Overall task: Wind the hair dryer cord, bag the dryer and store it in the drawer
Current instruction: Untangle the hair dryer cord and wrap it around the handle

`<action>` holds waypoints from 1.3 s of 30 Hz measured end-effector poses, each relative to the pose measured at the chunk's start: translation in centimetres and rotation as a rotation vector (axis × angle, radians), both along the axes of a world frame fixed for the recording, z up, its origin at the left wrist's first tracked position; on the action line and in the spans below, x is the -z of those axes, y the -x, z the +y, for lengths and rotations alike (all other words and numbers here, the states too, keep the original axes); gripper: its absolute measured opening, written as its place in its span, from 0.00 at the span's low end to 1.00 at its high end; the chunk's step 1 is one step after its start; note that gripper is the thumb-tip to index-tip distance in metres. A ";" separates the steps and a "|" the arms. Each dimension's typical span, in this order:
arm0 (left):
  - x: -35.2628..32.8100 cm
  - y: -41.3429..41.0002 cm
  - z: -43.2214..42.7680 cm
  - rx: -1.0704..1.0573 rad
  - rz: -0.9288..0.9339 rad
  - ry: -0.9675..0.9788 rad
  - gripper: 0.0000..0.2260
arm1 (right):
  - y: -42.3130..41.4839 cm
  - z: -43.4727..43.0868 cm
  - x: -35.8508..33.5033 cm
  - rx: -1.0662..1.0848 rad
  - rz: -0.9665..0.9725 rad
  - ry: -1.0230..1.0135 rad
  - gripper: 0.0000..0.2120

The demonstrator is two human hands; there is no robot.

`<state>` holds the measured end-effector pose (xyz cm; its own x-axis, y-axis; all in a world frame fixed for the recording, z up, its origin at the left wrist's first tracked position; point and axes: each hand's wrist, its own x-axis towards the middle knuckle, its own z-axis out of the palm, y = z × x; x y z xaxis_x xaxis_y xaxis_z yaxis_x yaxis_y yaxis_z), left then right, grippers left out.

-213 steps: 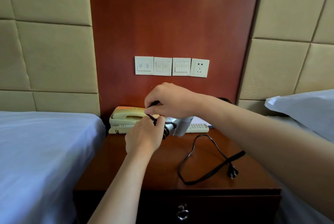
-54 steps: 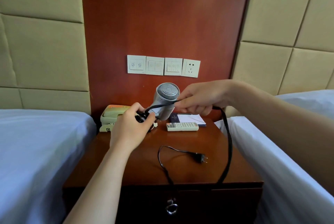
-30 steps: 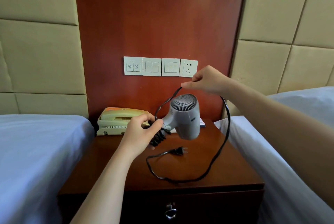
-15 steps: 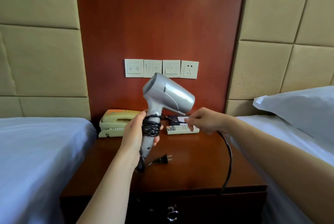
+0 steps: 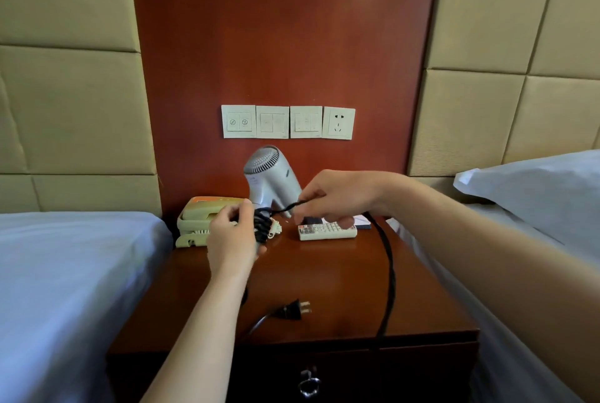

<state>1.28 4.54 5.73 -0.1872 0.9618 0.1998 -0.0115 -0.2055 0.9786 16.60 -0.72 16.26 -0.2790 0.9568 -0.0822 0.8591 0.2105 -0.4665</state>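
Above the counter (image 5: 341,276), the left hand (image 5: 232,240) grips the hair dryer (image 5: 271,178) by its handle while the right hand (image 5: 337,198) pinches the cord (image 5: 388,272), whose slack over the counter's front edge could snag and loosen the coils.

Head-worn wide-angle view, facing forward and slightly down over a bedside counter.
The camera looks from in front of the counter (image 5: 341,276), near enough that both forearms stretch up from the bottom edge, with the left hand (image 5: 232,237) and right hand (image 5: 341,196) close together near mid-frame. It faces the red wood wall panel (image 5: 282,45) squarely. The left bed (image 5: 65,272) and right bed (image 5: 519,321) fill the sides, and the drawer handle (image 5: 309,383) sits at the lower edge.
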 end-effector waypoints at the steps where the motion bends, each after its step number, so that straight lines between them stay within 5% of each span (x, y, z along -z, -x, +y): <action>1: 0.2 -0.1 0.0 -0.033 0.096 -0.020 0.13 | 0.4 0.1 0.0 -0.002 -0.039 -0.014 0.16; 7: 1.3 -0.6 -0.3 0.011 0.578 -0.083 0.16 | 2.6 1.4 -0.2 -0.026 -0.464 -0.290 0.16; 14: 0.1 -1.1 -1.5 0.094 0.636 -0.129 0.27 | 3.4 2.2 -1.3 -0.102 -0.418 -0.316 0.17; 19: -0.4 -0.9 -1.8 0.064 0.566 -0.096 0.18 | 4.3 1.9 -0.8 -0.137 -0.390 -0.230 0.14; 22: -0.5 -0.6 -1.5 0.034 0.571 -0.089 0.16 | 3.7 1.2 -1.1 -0.109 -0.277 -0.122 0.12; 28: 0.2 1.0 0.2 0.074 0.384 0.001 0.13 | -1.7 0.7 -2.0 0.039 0.401 0.215 0.15; 39: -0.9 1.7 -1.0 0.294 0.017 0.047 0.10 | -3.5 3.1 -2.4 0.378 0.033 -0.583 0.23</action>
